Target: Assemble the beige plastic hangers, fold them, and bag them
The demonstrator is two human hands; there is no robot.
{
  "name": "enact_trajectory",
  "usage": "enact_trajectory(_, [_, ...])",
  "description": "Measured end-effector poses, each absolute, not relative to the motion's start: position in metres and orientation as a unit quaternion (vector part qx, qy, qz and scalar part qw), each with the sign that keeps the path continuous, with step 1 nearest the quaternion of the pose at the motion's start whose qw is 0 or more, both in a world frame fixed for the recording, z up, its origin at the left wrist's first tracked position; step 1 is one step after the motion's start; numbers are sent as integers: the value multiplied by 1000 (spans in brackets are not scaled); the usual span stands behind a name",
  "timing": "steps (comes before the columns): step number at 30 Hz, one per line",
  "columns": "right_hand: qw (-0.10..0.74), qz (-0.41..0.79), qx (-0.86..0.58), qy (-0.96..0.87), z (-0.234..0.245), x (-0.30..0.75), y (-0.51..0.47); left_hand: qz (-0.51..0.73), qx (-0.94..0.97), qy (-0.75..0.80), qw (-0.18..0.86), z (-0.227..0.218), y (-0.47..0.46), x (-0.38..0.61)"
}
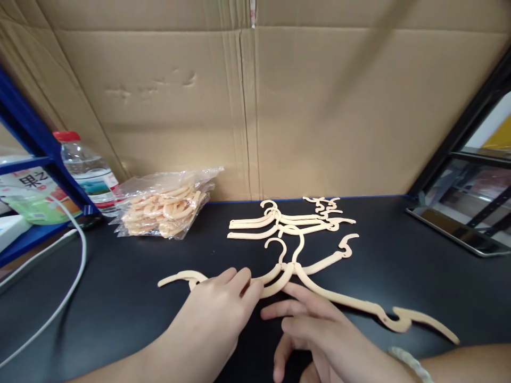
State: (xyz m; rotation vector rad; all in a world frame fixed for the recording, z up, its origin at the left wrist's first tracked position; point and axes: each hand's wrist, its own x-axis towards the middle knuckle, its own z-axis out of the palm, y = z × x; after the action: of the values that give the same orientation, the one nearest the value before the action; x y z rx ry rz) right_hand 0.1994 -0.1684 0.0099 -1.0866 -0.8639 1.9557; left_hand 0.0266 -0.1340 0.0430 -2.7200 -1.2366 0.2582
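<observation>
Two cream folding clothes hangers lie partly overlapped on the black table, the front hanger (341,297) nearer me and the back hanger (325,263) just behind it. My left hand (225,303) is closed over the left arm of the front hanger, and its fingertips are hidden. The jointed end piece of a left arm sticks out beyond that hand. My right hand (319,330) is open, fingers apart, below the hanger's centre, with a fingertip at or very near its curved arm. The front hanger's right arm reaches to the right with its hooked end piece folded out.
More hangers (255,231) and loose end pieces (321,202) lie farther back. A clear bag (167,207) of cream parts sits at left, beside a red-capped water bottle (90,173). A white cable (82,255) curves along the left. A dark tablet-like slab (447,234) lies at right. Cardboard (339,106) walls the back.
</observation>
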Motion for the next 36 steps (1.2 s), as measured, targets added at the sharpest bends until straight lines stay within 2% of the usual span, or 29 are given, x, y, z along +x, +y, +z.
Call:
enact_trajectory(7, [419, 722, -422, -353, 9, 200, -165, 84, -901, -416, 88, 40, -131, 23])
enact_trajectory(11, [429, 650, -410, -474, 13, 204, -156, 110, -895, -421, 97, 43, -130, 25])
enact_trajectory(13, [408, 529, -414, -619, 16, 209, -147, 108, -891, -426, 112, 44, -129, 26])
enact_trajectory(16, [358, 217, -411, -810, 25, 220, -130, 71, -889, -431, 138, 44, -126, 25])
enact_trajectory(18, [305, 37, -424, -852, 32, 228, -121, 52, -888, -432, 147, 42, -124, 24])
enact_trajectory(20, [216, -59, -469, -855, 39, 236, -114, 50, -890, -430, 142, 41, -123, 24])
enact_trajectory(24, [31, -67, -541, -838, 47, 246, -108, 46, -893, -428, 128, 39, -121, 25])
enact_trajectory(27, [-39, -51, -530, -846, 48, 253, -104, 23, -894, -429, 125, 38, -118, 26])
enact_trajectory(31, [-80, -53, -511, -854, 53, 262, -94, 0, -898, -424, 121, 35, -107, 24])
enact_trajectory(36, [-63, -20, -498, -865, 55, 273, -76, -19, -894, -423, 148, 29, -95, 19])
